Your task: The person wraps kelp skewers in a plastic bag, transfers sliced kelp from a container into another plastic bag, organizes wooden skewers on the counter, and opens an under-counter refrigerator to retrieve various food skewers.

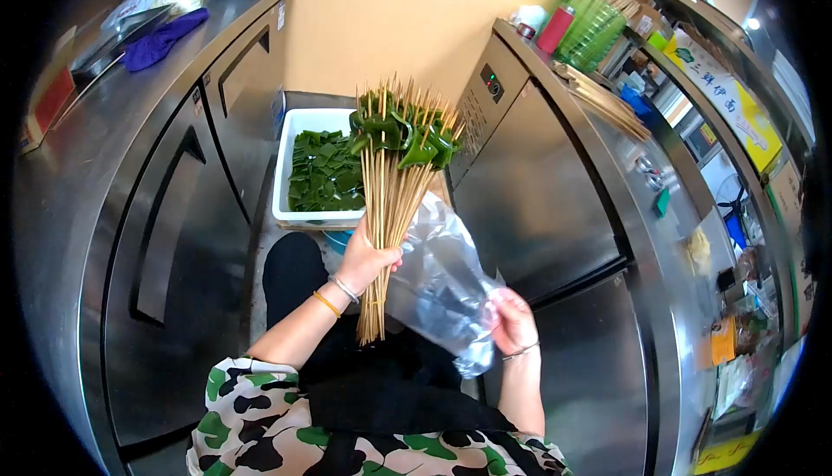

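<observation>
Gripping skewer bundle with left hand, just below center of frame; closed around bare sticks, with lower stick ends jutting out beneath the fingers and folded green pieces threaded on well above. Holding bundle near upright, fanned wider toward the top. Angling left forearm up from lower left, with wrist just left of the sticks. Pinching clear plastic bag by its right side with fingers of right hand, lower right of center; raising right forearm almost vertically from bottom edge. Behind bundle, left of center: white tub of flat green sheets.
</observation>
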The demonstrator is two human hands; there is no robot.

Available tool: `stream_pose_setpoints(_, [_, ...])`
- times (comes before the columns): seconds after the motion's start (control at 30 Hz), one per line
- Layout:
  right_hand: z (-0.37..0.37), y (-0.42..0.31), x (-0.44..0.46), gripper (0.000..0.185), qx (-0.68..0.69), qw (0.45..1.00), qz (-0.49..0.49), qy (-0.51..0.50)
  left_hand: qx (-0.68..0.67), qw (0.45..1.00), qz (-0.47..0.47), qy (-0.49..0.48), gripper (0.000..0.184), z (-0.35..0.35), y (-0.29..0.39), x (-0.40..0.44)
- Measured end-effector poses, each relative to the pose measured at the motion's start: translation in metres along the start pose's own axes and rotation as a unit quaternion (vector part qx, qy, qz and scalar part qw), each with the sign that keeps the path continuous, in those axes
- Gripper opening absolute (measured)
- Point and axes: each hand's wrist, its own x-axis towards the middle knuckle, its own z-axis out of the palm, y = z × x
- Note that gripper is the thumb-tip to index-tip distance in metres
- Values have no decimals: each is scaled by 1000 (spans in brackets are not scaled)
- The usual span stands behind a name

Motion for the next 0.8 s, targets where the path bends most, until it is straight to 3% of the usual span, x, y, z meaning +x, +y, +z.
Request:
stream_pose_setpoints(0.07, [30,-10,10,7,-88,965,-88,229,12,1000,-14,-1,46,-5,4,-6])
stream_pose_setpoints(0.13, [31,-18,23,3,-148,942,-131,270,-20,998,-67,13,41,-6,10,-8])
stream_pose_setpoints(0.2, [30,-11,42,9,-272,913,-168,252,-58,993,-103,2,39,-1,7,-9])
stream_pose_setpoints(0.3, [61,14,68,10,-455,861,-136,181,-162,978,-120,-55,43,18,20,-12])
stream_pose_setpoints(0.37, [82,34,84,11,-377,911,-148,79,-140,977,-149,-58,41,28,18,-14])
stream_pose_setpoints(0.4, [100,36,86,12,-230,967,-85,66,-116,978,-165,-51,40,31,18,-13])
stream_pose_setpoints(0.6, [75,34,76,12,-248,960,-24,124,-105,988,-106,-50,25,44,-8,1])
stream_pose_setpoints(0.7, [74,30,72,10,-247,964,-51,85,-103,982,-154,-39,17,49,-3,4])
stream_pose_setpoints(0.8, [50,28,54,10,-285,941,-126,133,-167,967,-190,-21,18,43,-5,8])
